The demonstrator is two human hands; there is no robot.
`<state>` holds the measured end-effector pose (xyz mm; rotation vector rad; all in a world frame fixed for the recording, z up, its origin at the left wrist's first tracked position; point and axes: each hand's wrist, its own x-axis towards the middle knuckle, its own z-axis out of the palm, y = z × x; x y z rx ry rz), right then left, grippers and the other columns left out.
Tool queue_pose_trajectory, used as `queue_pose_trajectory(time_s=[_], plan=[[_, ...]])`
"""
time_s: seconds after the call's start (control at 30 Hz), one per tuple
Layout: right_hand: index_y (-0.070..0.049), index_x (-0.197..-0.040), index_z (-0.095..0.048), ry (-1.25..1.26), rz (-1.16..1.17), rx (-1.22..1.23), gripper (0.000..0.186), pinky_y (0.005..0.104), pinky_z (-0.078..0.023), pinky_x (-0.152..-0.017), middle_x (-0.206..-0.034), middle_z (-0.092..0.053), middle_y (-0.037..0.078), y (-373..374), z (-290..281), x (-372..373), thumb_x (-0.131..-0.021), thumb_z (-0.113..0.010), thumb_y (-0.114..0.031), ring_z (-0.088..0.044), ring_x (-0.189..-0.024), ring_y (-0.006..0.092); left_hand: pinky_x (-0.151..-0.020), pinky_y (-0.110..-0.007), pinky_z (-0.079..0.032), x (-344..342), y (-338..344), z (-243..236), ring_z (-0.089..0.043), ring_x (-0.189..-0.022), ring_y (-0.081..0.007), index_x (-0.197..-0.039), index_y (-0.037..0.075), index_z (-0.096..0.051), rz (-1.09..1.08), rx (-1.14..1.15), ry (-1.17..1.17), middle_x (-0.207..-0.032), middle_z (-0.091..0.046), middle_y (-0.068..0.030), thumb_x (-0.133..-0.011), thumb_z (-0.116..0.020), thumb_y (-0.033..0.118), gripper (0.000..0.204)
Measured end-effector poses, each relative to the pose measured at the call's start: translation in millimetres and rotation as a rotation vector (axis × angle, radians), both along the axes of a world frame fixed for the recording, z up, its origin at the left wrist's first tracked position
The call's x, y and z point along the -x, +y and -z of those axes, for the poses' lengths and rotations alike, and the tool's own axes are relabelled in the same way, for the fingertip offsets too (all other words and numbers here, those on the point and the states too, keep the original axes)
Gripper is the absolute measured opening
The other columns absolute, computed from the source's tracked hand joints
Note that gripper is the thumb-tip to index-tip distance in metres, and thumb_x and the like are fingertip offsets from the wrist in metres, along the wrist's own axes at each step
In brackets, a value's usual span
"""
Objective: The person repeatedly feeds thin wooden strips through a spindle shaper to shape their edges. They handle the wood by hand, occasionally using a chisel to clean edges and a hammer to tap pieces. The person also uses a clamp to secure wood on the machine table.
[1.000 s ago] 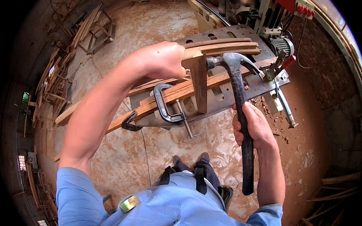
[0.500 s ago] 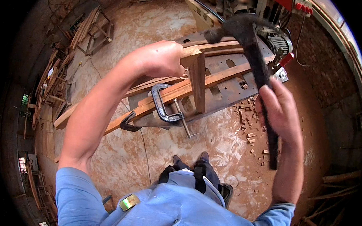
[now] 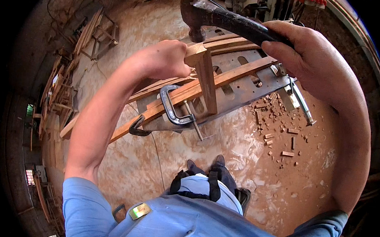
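My right hand (image 3: 305, 49) is wrapped round the dark handle of a claw hammer (image 3: 232, 21). The hammer's striking face hangs just above the top end of a wooden piece (image 3: 207, 81); whether they touch I cannot tell. My left hand (image 3: 169, 56) grips this piece near its upper end, fingers mostly hidden behind it. The piece stands up from the slotted metal table (image 3: 229, 102), beside a long wooden strip (image 3: 238, 76). A C-clamp (image 3: 168, 105) sits over the strip at the table's near edge, left of the upright piece.
A second clamp (image 3: 136, 126) grips the strip's left end. More wooden strips (image 3: 231, 45) lie along the table's far side. Small wood offcuts (image 3: 278, 131) and sawdust litter the floor at right. Stacked timber and a wooden frame (image 3: 102, 36) stand at far left.
The hammer has swung left from a raised, upright position to above the wooden piece's top. My right forearm has moved up and inward. My left hand keeps its grip, shifted slightly.
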<state>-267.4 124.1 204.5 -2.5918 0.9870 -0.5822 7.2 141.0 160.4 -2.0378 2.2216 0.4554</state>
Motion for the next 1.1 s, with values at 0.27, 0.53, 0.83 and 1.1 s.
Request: queue_pose_trajectory(time_s=[0.27, 0.53, 0.83, 1.1], plan=[[-0.003, -0.110, -0.063, 0.147, 0.076, -0.041, 0.024, 0.0263, -0.044, -0.052, -0.064, -0.054, 0.003, -1, 9, -3, -0.098, -0.054, -0.022, -0.053, -0.055, 0.0111, -0.072, -0.039, -0.050, 5, 2, -4, -0.066, -0.078, -0.0297, -0.097, -0.006, -0.063, -0.017, -0.014, 0.008, -0.081, -0.066, -0.0226, -0.075, -0.062, 0.019, 0.033], [-0.007, -0.092, -0.051, -0.429, 0.276, -0.928, 0.034, 0.0222, -0.041, -0.037, -0.060, -0.052, -0.002, 11, 87, 6, -0.101, -0.046, -0.040, -0.049, -0.043, 0.0073, -0.066, -0.040, -0.050, -7, 2, 0, -0.064, -0.070, -0.0287, -0.086, -0.008, -0.061, 0.005, -0.059, -0.082, -0.075, -0.064, -0.0219, -0.076, -0.063, 0.021, 0.031], [-0.006, -0.099, -0.049, -0.735, 0.131, -1.461, 0.039, 0.0269, -0.039, -0.031, -0.057, -0.048, 0.001, 22, 168, -2, -0.102, -0.040, -0.044, -0.047, -0.037, 0.0113, -0.064, -0.040, -0.048, -5, -1, 0, -0.061, -0.067, -0.0264, -0.087, -0.008, -0.059, 0.008, -0.072, -0.022, -0.072, -0.062, -0.0208, -0.076, -0.062, 0.021, 0.031], [-0.006, -0.096, -0.048, -0.760, 0.150, -1.410, 0.038, 0.0265, -0.041, -0.033, -0.057, -0.049, 0.002, 22, 168, -4, -0.102, -0.040, -0.044, -0.048, -0.038, 0.0109, -0.069, -0.038, -0.049, -15, 0, 7, -0.062, -0.073, -0.0255, -0.092, -0.007, -0.059, 0.004, -0.056, 0.033, -0.078, -0.064, -0.0195, -0.076, -0.063, 0.020, 0.032]])
